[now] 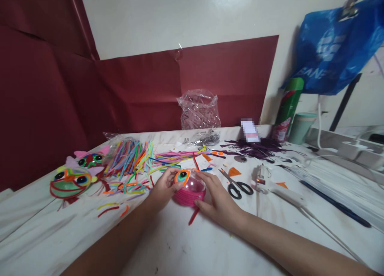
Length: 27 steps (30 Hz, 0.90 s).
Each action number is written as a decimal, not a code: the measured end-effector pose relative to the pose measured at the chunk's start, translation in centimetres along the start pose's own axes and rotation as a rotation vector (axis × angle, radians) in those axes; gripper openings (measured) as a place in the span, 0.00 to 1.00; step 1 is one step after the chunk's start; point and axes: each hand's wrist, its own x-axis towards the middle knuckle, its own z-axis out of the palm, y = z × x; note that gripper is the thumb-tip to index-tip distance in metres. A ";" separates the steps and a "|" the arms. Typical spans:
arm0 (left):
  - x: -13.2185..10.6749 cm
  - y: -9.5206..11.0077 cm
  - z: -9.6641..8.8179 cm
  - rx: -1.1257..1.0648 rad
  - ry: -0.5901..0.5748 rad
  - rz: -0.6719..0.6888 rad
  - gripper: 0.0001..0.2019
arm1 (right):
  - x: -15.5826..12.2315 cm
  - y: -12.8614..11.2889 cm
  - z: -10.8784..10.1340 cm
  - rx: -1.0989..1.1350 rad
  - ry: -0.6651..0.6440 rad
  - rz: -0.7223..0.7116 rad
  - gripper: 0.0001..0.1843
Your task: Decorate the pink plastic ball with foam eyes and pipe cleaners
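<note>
The ball, pink below, clear above, is on or just above the counter. Left hand and right hand hold it in a two-sided grip, probably so it cannot roll; the left's fingers touch the eye. Scissors and glue gun lie to the right, seemingly for reach.

White letters on the blue bag — "ANE" legible, the rest unclear, white logo above them, phone screen — pixelated, unreadable
</note>
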 end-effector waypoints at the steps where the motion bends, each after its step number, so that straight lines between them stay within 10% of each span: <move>1: 0.0 0.0 0.0 0.001 0.004 0.000 0.20 | 0.0 0.0 0.0 0.000 0.000 -0.002 0.35; 27: 0.0 -0.1 -0.1 0.005 -0.023 0.013 0.18 | 0.0 0.0 0.1 -0.011 -0.001 -0.011 0.35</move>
